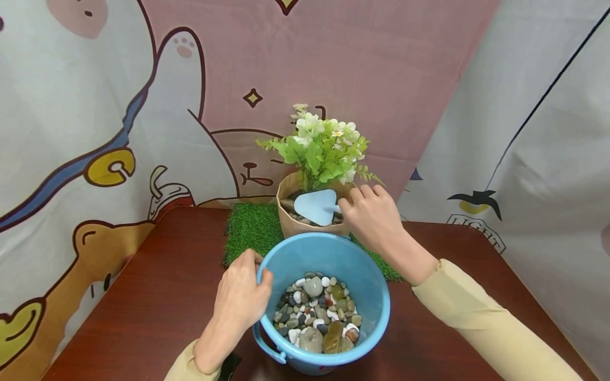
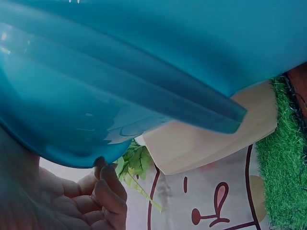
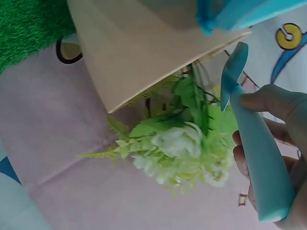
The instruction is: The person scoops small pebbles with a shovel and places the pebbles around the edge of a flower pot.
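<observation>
A blue plastic bucket (image 1: 376, 296) with several mixed pebbles (image 1: 315, 313) stands at the table's near edge. My left hand (image 1: 240, 296) grips its left rim, thumb hooked inside; the left wrist view shows the bucket wall (image 2: 144, 57) close above the curled fingers (image 2: 108, 191). My right hand (image 1: 374, 217) holds a light blue trowel (image 1: 315, 206), its blade over the mouth of a tan flower pot (image 1: 305, 226) with a green and white plant (image 1: 321, 148). In the right wrist view the trowel handle (image 3: 259, 158) lies in the fingers beside the pot (image 3: 144, 52).
The pot stands on a green turf mat (image 1: 250, 227) on a dark red-brown table (image 1: 157, 296). Cartoon-print curtains (image 1: 119, 106) hang close behind and to the right. Bare table lies left and right of the bucket.
</observation>
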A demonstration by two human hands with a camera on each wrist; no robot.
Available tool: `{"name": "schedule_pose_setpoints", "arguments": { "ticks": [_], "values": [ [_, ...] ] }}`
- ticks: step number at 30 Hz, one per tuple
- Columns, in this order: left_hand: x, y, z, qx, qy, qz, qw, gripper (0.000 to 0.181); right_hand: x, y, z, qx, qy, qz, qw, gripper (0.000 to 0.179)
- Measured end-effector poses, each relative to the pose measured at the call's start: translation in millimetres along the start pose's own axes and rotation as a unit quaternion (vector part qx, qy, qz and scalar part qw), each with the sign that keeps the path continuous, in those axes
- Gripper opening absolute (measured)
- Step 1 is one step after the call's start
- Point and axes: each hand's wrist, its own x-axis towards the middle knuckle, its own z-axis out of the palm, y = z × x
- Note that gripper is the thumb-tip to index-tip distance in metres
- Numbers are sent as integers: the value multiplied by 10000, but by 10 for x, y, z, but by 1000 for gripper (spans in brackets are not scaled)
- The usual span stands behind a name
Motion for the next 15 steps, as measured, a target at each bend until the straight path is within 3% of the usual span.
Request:
{"name": "schedule_pose_setpoints", "arguments": {
  "ticks": [5,15],
  "values": [
    [3,5,-6,-2,-28,-20,10000,15,-100,-5,-193,279,216,-62,9994,19],
    [-4,14,-10,0,-90,-39,10000,17,-209,-115,-572,450,-272,-426,9977,18]
  ]
}}
